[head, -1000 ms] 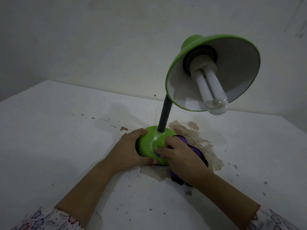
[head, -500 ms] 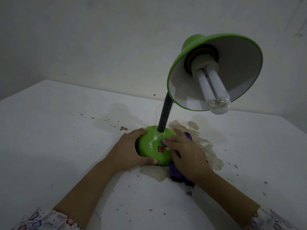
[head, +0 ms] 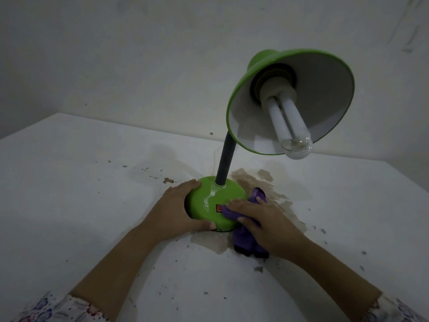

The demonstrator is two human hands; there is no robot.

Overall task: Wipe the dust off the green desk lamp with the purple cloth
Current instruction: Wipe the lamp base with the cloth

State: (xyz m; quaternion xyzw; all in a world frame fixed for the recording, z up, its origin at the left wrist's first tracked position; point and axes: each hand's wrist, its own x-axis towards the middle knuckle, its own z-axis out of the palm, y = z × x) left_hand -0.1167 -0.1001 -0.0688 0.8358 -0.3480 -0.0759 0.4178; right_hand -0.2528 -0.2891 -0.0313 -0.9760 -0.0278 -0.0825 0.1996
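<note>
left hand (head: 173, 211) wraps the left edge of the green desk lamp (head: 209, 201) base, fingers curled round it, thumb at the front rim; wide bare stained tabletop (head: 69, 194) to its left. right hand (head: 260, 219) presses the purple cloth (head: 243, 238) on the base's right side, fingers nearly straight, together. red switch (head: 218, 208) half hidden by cloth; sleeves cut off at the frame bottom.

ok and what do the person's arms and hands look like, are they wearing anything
Both are bare: no gloves, rings, watch or bracelets show on the left hand or the right hand. The forearms are uncovered nearly to the bottom of the picture, where the sleeves begin. The left sleeve and right sleeve are pale fabric printed with small flowers in blue, purple and red, ending in a plain edge.
</note>
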